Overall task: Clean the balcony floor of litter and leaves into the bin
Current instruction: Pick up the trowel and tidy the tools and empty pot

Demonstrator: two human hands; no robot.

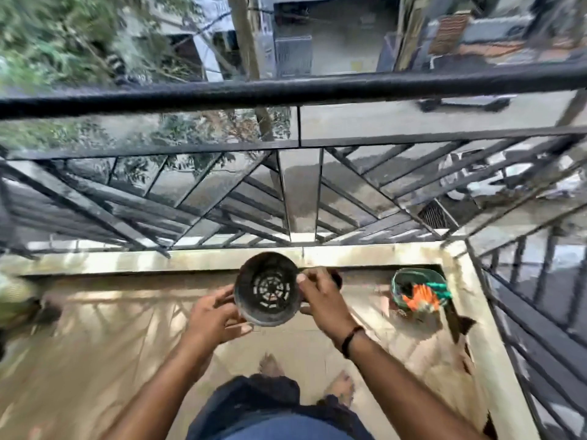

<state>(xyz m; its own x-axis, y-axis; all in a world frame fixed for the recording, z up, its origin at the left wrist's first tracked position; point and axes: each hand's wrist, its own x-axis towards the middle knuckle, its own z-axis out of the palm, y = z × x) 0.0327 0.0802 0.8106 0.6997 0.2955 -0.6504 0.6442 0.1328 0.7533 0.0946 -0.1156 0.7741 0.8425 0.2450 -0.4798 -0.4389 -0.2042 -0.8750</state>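
Bin point(418, 290), green mesh, in balcony corner w/ orange litter point(421, 298). Black slotted pot point(268, 289) gripped betw. left hand point(212, 315) & right hand point(320, 301).

Both hands hold a round black pot point(268, 289) above the tan balcony floor point(104, 350), its slotted bottom visible inside: the left hand point(216, 315) cups the lower left rim, the right hand point(320, 296) grips the right side (a dark band on that wrist). A green bin point(419, 289) holding orange litter sits in the corner by the black railing point(286, 90)

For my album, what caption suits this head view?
Both hands, left hand and right hand, hold an empty black pot above the balcony floor.
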